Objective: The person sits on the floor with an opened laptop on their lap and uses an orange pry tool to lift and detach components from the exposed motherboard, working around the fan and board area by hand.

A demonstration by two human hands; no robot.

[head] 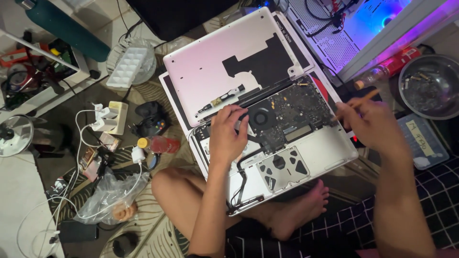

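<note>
Seated cross-legged on the floor, you press your left hand [228, 134] flat, fingers curled, onto the opened laptop [306, 157] lying across your legs to steady it, while your right hand [370, 125] pinches a thin wooden stick [359, 101] near the logic board [287, 112], the removed bottom cover [210, 62] propped behind.
</note>
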